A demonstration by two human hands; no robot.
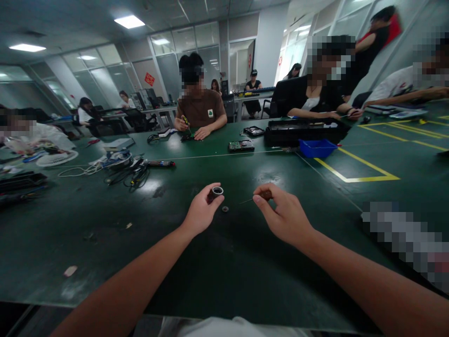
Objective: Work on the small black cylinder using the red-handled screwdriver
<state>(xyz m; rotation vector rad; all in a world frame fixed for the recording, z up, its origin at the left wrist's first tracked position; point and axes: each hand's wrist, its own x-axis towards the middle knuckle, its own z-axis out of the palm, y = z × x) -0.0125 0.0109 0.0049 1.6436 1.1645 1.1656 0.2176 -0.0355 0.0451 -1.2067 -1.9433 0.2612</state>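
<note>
My left hand (202, 210) is wrapped round a short dark cylinder (216, 192) with a pale ring at its upturned end. What the cylinder belongs to does not show. In my right hand (282, 208) is a screwdriver (266, 194), its brown handle between thumb and fingers and its thin shaft pointing left toward the cylinder. The tip is apart from it. Between the two hands, a small round metal part (225, 209) lies on the green table mat (217, 276).
Cables (131, 171) lie to the left. A blue bin (317, 148) stands at the right beside a long black housing (305, 131). A circuit board (241, 146) lies further back. A person in a brown shirt (201, 110) works opposite. A blurred-out object (403, 238) is at near right.
</note>
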